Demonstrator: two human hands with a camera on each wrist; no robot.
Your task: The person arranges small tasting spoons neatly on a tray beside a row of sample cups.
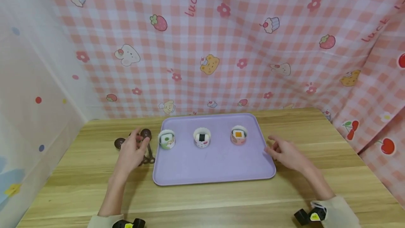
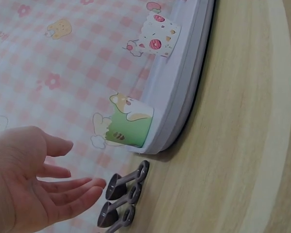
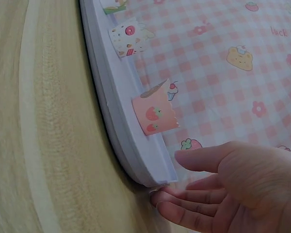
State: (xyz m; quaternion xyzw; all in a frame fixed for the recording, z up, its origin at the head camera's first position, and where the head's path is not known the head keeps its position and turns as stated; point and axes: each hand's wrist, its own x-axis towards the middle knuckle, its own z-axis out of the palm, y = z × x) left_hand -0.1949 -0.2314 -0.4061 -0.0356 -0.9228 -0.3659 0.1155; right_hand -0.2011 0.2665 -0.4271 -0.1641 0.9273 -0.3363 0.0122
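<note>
My left hand (image 1: 130, 153), fingers loosely bent and holding nothing, hovers over several dark brown measuring spoons (image 2: 116, 189) and partly hides them in the head view. Beside the right edge of a light purple tray (image 1: 209, 168) is my right hand (image 1: 286, 154), thumb and fingers apart with nothing between them. Whether its fingertips touch the rim, I cannot tell. Three small patterned paper cups stand on the tray: a green one (image 1: 167, 140) at left, a white one (image 1: 201, 138) in the middle and a pink one (image 1: 238, 135) at right. Each holds a small white block-shaped piece, topped green, black or orange.
The tray lies on a wood-grain table (image 1: 196, 203). Behind it hangs a pink checked curtain (image 1: 190, 45) with cartoon prints, and a pale dotted cloth (image 1: 38, 80) hangs at the left. Each wrist wears a small black camera, such as the right camera (image 1: 311, 215).
</note>
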